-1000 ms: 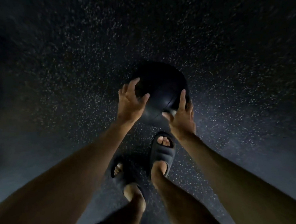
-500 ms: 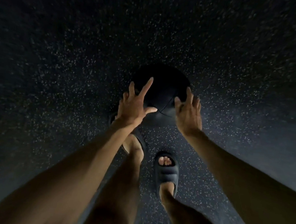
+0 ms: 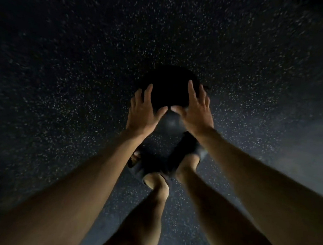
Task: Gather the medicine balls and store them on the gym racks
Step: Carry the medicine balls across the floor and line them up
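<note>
Heft seems likely: round black rubber medicine ball [image 3: 168,87] on speckled dark floor [image 3: 62,72] wants 2 palms under opposite sides; left hand [image 3: 145,110] and right hand [image 3: 196,111] flank it, fingers spread straight.

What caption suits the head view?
Left hand and right hand, fingers spread, flank a black medicine ball against speckled floor.

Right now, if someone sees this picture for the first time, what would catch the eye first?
A black medicine ball at the centre, against the speckled dark floor. The left hand and right hand reach to its two sides, fingers spread. Below them, feet in dark slides.
</note>
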